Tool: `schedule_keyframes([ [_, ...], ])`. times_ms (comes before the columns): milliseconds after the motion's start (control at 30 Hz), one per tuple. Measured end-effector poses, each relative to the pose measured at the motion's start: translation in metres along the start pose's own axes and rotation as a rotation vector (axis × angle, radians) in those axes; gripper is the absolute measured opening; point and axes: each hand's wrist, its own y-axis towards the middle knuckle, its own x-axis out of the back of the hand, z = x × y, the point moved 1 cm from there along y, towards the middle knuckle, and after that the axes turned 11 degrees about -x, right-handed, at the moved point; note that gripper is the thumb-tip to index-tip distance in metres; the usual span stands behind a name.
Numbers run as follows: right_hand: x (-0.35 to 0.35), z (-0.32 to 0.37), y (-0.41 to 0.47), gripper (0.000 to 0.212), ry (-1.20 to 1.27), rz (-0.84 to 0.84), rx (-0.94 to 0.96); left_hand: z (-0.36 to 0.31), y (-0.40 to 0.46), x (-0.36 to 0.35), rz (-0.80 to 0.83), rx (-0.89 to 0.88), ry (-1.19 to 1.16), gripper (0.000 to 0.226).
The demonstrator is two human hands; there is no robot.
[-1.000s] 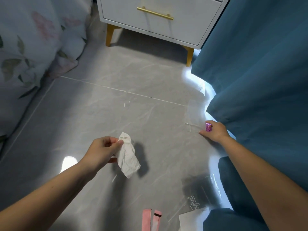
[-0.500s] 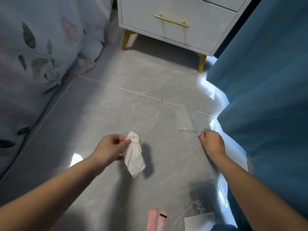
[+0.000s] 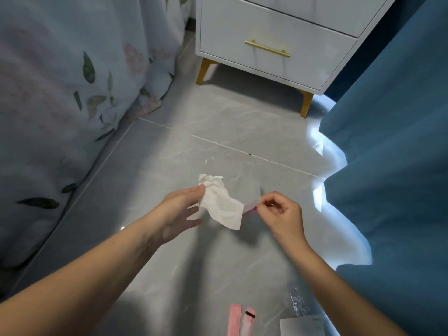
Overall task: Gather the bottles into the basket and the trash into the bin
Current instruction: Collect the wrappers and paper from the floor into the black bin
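Tissue point(image 3: 221, 204) pinched by your left hand point(image 3: 180, 210) fingers; right hand point(image 3: 282, 215) fingers pinch clear film point(image 3: 247, 194) (pink scrap point(image 3: 252, 209) beneath).

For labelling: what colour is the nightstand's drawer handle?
Gold, a slim bar handle on the white nightstand drawer; seen in the head view.

1. A clear plastic wrapper point(image 3: 297, 304) on the floor at the lower right bears pale script lettering, too blurred to read.
2. A small white label point(image 3: 317, 146) by the curtain edge carries dark print, too small to read.
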Motion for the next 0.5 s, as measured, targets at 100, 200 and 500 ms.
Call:
schedule_keyframes([
  [100,-0.009,0.010,-0.016,0.011,0.123,0.145,0.072,0.000,-0.002,0.002,0.045,0.089,-0.005,0.052],
  [200,-0.014,0.016,-0.027,0.003,0.193,0.244,0.152,0.004,-0.007,-0.001,0.202,0.142,-0.155,0.033],
  [500,-0.019,0.019,-0.031,0.010,0.432,0.309,0.104,-0.002,-0.004,-0.009,0.001,-0.118,-0.065,0.017],
])
